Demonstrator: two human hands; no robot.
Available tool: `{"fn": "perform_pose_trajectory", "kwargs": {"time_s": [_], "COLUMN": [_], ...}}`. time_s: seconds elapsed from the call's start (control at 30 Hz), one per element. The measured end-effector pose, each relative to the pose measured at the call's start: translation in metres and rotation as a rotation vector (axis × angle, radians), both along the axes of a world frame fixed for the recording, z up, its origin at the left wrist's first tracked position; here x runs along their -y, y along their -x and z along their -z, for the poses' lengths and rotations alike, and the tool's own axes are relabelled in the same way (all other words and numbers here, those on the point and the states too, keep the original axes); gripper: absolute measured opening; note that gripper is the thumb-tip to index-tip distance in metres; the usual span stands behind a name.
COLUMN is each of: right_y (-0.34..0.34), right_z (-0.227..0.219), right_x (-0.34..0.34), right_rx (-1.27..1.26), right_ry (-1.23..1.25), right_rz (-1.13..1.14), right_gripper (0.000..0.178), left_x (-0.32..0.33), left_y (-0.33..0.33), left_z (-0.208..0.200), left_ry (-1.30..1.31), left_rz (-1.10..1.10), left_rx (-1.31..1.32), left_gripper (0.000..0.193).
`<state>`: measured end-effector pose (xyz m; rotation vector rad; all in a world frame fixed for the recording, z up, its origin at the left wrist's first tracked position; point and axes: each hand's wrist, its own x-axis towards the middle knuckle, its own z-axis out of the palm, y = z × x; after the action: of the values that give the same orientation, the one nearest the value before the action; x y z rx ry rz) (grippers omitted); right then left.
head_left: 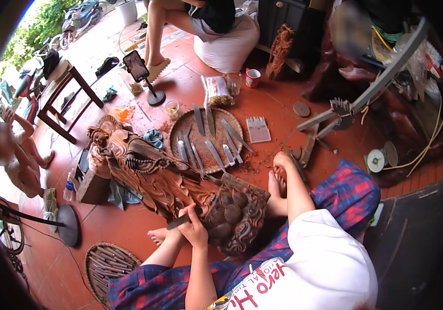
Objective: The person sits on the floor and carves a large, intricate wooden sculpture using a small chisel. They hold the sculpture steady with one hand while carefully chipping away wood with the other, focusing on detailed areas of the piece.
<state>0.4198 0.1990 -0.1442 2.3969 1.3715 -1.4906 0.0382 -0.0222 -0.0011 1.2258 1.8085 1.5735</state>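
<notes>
A carved wooden statue (151,173) of a robed figure lies tilted across the floor, its head propped on a wooden block (93,187) at left and its knobbly carved base (234,214) close to my legs. My left hand (195,231) is closed around a dark flat bar-shaped tool (178,222), beside the robe's lower end and the base. My right hand (283,162) is curled closed above my right foot, next to a dark elongated piece (299,169); what its fingers hold is hidden.
Beyond the statue, a round woven tray (180,123) carries several blades. Near it are a white case of small bits (258,129), a phone on a stand (136,67) and a red-and-white mug (252,77). A basket of handled tools (110,268) sits lower left. Two other people are nearby.
</notes>
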Motion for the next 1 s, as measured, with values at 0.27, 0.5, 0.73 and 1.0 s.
{"fn": "perform_pose_trajectory", "kwargs": {"time_s": [0.27,0.5,0.73,1.0], "right_y": [-0.032,-0.033,0.040,0.189], "right_z": [-0.012,-0.026,-0.147,-0.286], "right_x": [0.096,0.107,0.097,0.127], "right_rx": [0.189,0.248,0.782,-0.499], "right_ry": [0.416,0.463,-0.403,-1.126], "right_rz": [-0.139,-0.433,-0.159,-0.405], "right_gripper": [0.042,0.042,0.035,0.029], "left_x": [-0.006,-0.012,-0.014,-0.009], "left_y": [-0.006,-0.009,-0.005,0.000], "left_z": [-0.010,0.000,0.007,0.002], "left_ry": [-0.151,-0.207,-0.244,-0.251], "left_rz": [-0.042,-0.046,-0.086,-0.091], "left_rx": [-0.087,-0.068,-0.059,-0.109], "left_gripper": [0.021,0.021,0.015,0.013]}}
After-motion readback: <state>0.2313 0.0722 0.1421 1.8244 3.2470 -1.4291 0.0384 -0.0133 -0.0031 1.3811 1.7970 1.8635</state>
